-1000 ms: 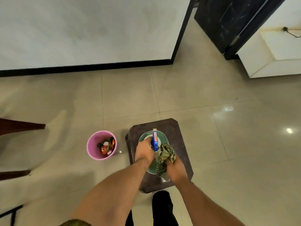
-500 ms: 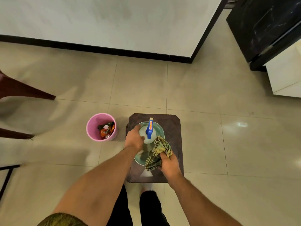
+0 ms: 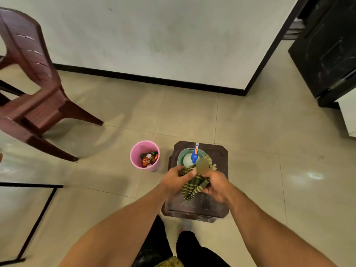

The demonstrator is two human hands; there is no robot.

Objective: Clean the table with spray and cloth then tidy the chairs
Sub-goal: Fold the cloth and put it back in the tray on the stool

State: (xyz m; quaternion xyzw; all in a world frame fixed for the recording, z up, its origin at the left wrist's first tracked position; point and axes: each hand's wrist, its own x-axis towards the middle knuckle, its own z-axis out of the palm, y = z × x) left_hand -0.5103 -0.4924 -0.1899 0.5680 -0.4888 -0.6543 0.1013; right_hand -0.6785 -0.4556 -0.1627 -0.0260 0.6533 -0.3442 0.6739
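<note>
Both hands are on the striped cloth [image 3: 194, 185]. My left hand [image 3: 174, 177] pinches one end with thumb and curled fingers [image 3: 178, 170], and my right hand [image 3: 216, 185] grips the other, just above the dark stool [image 3: 219, 157]. The spray bottle [image 3: 194, 155] stands in the green basket [image 3: 181, 153] on that stool, just beyond my knuckles. I judge I'm readying the cloth. It's best bunched into one hand, freeing the other to lift the bottle by its neck without tipping the basket.

Bunched striped cloth [image 3: 194, 183] near spray bottle [image 3: 194, 155]
</note>
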